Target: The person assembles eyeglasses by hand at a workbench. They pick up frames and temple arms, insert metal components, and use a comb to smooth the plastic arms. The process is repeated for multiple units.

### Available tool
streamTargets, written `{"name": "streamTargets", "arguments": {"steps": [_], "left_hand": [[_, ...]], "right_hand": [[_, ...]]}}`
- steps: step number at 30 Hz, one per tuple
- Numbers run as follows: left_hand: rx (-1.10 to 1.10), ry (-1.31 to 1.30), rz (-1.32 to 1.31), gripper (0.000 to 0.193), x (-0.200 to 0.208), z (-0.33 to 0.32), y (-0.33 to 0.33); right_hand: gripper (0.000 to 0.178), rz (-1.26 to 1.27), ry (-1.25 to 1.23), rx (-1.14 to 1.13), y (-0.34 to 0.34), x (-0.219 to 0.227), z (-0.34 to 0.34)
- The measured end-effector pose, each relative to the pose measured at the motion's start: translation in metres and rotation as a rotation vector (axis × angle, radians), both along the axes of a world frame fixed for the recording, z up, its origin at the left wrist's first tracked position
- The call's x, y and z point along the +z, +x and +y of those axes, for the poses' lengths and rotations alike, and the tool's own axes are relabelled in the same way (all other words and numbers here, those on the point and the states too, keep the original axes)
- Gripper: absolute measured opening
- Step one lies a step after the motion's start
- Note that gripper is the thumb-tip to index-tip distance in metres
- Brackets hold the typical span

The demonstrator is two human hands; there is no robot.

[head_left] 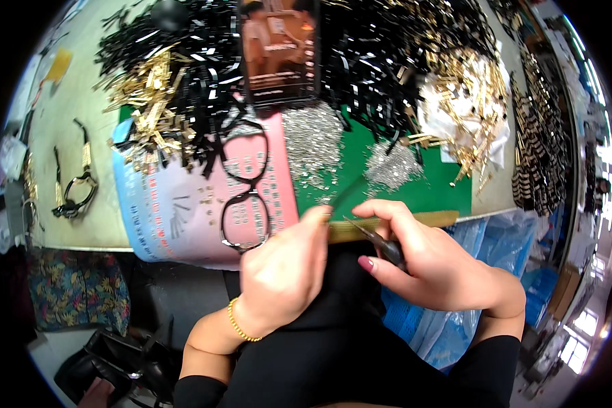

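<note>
My left hand [285,275], a gold bead bracelet at its wrist, is closed near the table's front edge. From its fingertips a thin dark strip [350,194], blurred and much like a glasses temple, slants up to the right. Pinched in my right hand [432,262] is a small pointed tool with a black handle [389,250], its thin metal tip aimed left at the left fingertips. A black glasses front [255,182] lies on a pink and blue printed sheet [183,204]. Small silver metal parts [313,143] are heaped beyond my hands, with a smaller silver heap [392,166] to the right.
Black temples [367,61] pile up at the back around an upright phone [281,54]. Gold metal-ended pieces lie left [153,102] and right [472,102]. A green mat [442,194] and a yellowish strip [435,219] line the front. A partial glasses frame [78,197] lies far left.
</note>
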State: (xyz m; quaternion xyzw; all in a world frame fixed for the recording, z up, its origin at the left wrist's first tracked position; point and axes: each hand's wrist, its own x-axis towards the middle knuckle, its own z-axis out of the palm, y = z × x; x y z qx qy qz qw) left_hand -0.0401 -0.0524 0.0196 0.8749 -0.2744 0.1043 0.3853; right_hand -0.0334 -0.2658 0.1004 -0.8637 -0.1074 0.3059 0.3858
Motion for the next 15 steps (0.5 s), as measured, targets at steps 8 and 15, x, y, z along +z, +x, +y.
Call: {"name": "streamTargets", "arguments": {"steps": [8, 15], "left_hand": [[0.158, -0.092, 0.087, 0.019, -0.022, 0.053, 0.014], [0.272, -1.006, 0.367, 0.020, -0.034, 0.047, -0.016]], "right_hand": [[0.034, -0.564, -0.096, 0.154, 0.085, -0.044, 0.075], [0.019, -0.807, -0.214, 0.495, 0.118, -0.051, 0.135]]}}
